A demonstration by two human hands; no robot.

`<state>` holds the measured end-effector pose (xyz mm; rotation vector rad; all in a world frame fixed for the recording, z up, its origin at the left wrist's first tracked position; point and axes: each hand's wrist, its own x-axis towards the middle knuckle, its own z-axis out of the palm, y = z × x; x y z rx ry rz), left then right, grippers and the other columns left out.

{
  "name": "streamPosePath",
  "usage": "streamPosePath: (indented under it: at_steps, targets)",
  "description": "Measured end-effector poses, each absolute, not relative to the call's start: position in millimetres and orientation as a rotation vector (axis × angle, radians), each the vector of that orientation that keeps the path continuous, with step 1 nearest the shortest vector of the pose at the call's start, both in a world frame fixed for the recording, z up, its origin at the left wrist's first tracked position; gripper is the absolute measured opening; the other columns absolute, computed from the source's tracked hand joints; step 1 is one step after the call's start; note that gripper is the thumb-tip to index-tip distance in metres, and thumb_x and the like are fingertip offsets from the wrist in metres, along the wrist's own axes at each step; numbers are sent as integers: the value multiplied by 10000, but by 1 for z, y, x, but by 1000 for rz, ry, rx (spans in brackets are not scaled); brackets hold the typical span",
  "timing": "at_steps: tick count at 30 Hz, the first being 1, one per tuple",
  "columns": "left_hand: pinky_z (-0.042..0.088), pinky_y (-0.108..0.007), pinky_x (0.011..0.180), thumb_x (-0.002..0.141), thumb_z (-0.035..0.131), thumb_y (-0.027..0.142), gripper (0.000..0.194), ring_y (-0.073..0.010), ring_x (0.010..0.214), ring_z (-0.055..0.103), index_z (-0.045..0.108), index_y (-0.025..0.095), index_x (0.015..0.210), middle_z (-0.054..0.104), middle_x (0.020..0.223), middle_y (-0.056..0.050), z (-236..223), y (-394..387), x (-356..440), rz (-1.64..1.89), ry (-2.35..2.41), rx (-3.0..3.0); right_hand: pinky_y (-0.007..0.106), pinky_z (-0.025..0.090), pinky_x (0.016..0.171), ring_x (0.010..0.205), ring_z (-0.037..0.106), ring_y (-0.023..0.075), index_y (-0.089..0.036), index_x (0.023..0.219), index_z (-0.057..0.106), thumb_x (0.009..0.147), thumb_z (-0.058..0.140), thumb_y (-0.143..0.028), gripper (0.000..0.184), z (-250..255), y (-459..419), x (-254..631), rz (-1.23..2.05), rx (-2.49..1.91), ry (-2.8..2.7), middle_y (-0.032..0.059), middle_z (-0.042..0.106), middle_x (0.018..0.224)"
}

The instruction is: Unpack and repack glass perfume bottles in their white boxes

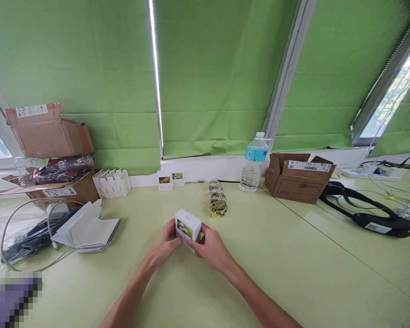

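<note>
Between my two hands is a small white box (191, 222) with a green picture on its front, tilted a little above or on the table. My left hand (166, 243) grips its left side, thumb near the lower front edge. On the other side, my right hand (210, 246) closes round the right edge with its thumb across the lower front. Just beyond the box lies a row of shiny gold and silver metal pieces (217, 198). Two similar small white boxes or cards with pictures, a left one (164, 181) and a right one (178, 178), stand by the wall.
Several white cartons (112, 183) stand at the left beside stacked brown boxes (51, 136). Folded white card (89, 228) and cables lie in front. A water bottle (253, 164), an open brown box (297, 178) and a black headset (372, 218) are to the right.
</note>
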<state>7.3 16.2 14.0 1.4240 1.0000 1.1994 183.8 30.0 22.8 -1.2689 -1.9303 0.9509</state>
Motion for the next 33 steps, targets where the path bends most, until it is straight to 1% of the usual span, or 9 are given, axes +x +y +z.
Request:
streamPosePath:
  at_steps: [3, 6, 10, 15, 19, 23, 26, 29, 33]
  targets:
    - [515, -381, 850, 752, 666, 297, 376, -239, 986, 643, 586, 183, 1101, 683, 1097, -93, 8, 19, 7, 1259, 1135, 1497, 247, 494, 591, 693, 653, 158, -175, 1186, 563, 805, 543, -246, 388, 18, 43, 191, 906, -1301, -1857, 60, 697, 1056]
    - [531, -355, 765, 744, 686, 362, 374, -216, 870, 654, 603, 187, 1064, 696, 994, -78, 4, 19, 7, 1266, 1252, 1543, 265, 510, 660, 731, 664, 167, -176, 1115, 602, 815, 522, -235, 316, 14, 48, 193, 855, -1305, -1888, 59, 700, 1060]
    - [534, -356, 774, 731, 704, 365, 396, -220, 873, 651, 627, 185, 1075, 698, 1007, -83, 8, 17, 6, 1253, 1243, 1570, 264, 511, 706, 818, 676, 184, -186, 1130, 571, 772, 581, -230, 361, 14, 43, 191, 855, -1233, -1898, 55, 697, 1086]
    - [520, -367, 838, 745, 704, 391, 409, -237, 935, 650, 659, 173, 1087, 704, 1072, -100, 16, 15, 4, 1207, 1123, 1569, 258, 501, 612, 716, 670, 179, -178, 1126, 530, 762, 595, -247, 377, 15, 43, 191, 918, -1190, -1869, 55, 711, 1011]
    - [524, -321, 741, 791, 598, 562, 475, -214, 863, 653, 660, 168, 1048, 701, 1026, -98, 11, 21, -3, 1399, 1267, 1390, 248, 465, 498, 561, 616, 158, -165, 1126, 513, 795, 561, -278, 353, 11, 51, 187, 937, -1224, -1860, 35, 713, 854]
    - [483, -284, 612, 808, 478, 668, 569, -185, 719, 621, 638, 138, 940, 682, 912, -106, -3, 31, -15, 1522, 1433, 1255, 241, 469, 509, 520, 600, 133, -151, 1112, 515, 820, 548, -247, 309, 10, 74, 173, 819, -1299, -1888, 27, 701, 828]
    - [458, -271, 568, 788, 516, 652, 528, -164, 629, 592, 635, 142, 852, 677, 813, -85, -10, 35, -20, 1512, 1466, 1248, 229, 459, 516, 513, 604, 126, -133, 1132, 515, 818, 572, -210, 328, 14, 101, 161, 765, -1352, -1886, 27, 696, 806]
    - [447, -270, 586, 802, 543, 570, 420, -166, 630, 586, 639, 161, 795, 676, 762, -62, -12, 35, -18, 1470, 1477, 1297, 226, 451, 539, 500, 599, 113, -114, 1157, 518, 818, 595, -180, 353, 19, 134, 148, 711, -1415, -1866, 33, 694, 801]
    - [406, -267, 573, 834, 512, 471, 320, -165, 604, 553, 619, 181, 752, 649, 692, -35, -12, 38, -15, 1412, 1537, 1336, 225, 453, 555, 515, 599, 91, -105, 1153, 530, 840, 609, -177, 331, 22, 180, 129, 677, -1479, -1831, 71, 690, 933]
